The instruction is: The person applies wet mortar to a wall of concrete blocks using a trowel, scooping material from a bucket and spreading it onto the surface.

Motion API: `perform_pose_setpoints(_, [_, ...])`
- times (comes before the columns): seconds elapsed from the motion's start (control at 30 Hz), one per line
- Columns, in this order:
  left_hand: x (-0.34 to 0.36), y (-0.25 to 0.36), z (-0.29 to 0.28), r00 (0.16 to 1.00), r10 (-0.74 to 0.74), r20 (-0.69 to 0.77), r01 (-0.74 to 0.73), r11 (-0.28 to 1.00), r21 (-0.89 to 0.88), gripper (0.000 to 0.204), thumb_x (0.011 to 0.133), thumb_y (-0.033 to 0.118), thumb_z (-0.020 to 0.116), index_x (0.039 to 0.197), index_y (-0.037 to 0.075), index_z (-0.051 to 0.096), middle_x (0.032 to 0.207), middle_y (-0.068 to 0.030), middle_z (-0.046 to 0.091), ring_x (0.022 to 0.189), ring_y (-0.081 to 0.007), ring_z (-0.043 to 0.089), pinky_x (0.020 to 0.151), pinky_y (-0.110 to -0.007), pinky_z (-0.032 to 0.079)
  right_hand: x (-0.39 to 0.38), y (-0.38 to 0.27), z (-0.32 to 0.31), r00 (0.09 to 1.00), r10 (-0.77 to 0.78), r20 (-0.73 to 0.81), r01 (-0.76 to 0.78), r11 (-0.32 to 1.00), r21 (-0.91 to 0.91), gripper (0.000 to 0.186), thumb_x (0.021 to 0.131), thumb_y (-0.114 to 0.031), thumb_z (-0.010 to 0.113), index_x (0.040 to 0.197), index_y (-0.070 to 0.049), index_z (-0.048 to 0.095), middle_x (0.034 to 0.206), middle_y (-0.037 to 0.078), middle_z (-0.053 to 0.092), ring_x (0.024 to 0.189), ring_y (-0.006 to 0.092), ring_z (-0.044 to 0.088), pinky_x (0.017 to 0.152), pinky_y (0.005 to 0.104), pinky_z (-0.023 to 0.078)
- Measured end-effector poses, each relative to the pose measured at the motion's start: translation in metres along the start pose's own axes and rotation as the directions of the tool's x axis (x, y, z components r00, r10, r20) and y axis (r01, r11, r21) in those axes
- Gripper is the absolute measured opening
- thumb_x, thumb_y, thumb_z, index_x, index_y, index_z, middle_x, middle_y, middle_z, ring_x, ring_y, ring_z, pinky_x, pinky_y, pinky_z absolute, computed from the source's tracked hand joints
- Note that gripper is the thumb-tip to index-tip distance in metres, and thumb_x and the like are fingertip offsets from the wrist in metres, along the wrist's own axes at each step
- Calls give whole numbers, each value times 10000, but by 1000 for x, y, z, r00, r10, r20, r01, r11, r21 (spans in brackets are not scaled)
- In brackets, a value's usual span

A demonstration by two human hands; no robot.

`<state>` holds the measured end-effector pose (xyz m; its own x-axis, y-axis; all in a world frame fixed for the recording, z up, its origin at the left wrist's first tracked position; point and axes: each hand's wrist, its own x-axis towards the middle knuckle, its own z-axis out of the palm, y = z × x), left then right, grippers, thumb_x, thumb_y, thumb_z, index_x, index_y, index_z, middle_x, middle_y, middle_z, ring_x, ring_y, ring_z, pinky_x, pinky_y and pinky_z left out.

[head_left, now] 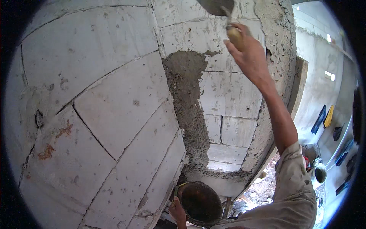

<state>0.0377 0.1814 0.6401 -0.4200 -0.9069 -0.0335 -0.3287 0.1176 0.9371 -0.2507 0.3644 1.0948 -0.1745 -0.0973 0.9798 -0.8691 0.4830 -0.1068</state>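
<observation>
My right hand (252, 57) is raised against the upper wall, its fingers closed round the wooden handle of a trowel (216, 6). The dark metal blade is partly cut off by the top of the view. Below it, a strip of wet grey mortar (187, 99) runs down the inner corner where two faces of pale block wall (232, 91) meet. At the bottom, my left hand (177, 212) grips the side of a round dark bucket (198, 183). The bucket's inside is in shadow, so what it holds is hard to make out.
A large block wall (118, 95) fills the left side. Rough concrete (276, 68) and a wooden board (299, 86) edge the right. Beyond lie rubble (259, 191), a pale bucket (319, 173) and clothes (319, 119) hanging on another wall.
</observation>
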Motion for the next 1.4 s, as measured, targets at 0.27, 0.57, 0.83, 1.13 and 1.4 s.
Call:
perform_pose_setpoints(0.27, [1,23,-10,994,62,-91,-67,996,-51,566,918,437,528,562,24,378,505,-35,308,494,-154,295,471,-378,236,21,10,52,977,-126,172,192,868,-458,239,851,-189,543,1037,-50,486,820,169,624,703,329,640,583,419,527])
perform_pose_setpoints(0.57, [9,20,13,998,29,52,-27,999,-34,537,908,452,534,623,15,404,557,-14,347,548,-149,306,503,-365,260,23,25,75,963,-129,237,184,957,-223,326,850,-269,546,1008,15,515,807,232,624,757,416,611,687,497,484])
perform_pose_setpoints(0.83, [-3,44,9,997,56,-60,-64,988,-138,565,913,448,527,556,38,376,518,-2,313,524,-131,294,482,-356,234,31,-14,59,996,23,-84,-20,999,35,393,833,-298,553,1077,4,488,837,251,625,774,431,609,701,519,479])
perform_pose_setpoints(1.13, [7,26,-17,976,-140,167,130,989,70,566,901,487,514,873,-70,609,797,-167,585,740,-243,495,688,-418,405,21,-26,47,964,178,-198,-139,970,199,277,826,-219,563,1043,-51,523,881,232,629,771,416,619,688,487,509])
perform_pose_setpoints(1.4, [10,-5,-19,998,23,-60,-24,1000,-11,587,926,447,508,548,21,365,502,-40,324,500,-163,309,487,-382,251,4,-14,74,991,-79,106,105,960,-259,263,854,-245,538,1057,-78,535,855,203,631,758,394,615,681,484,496])
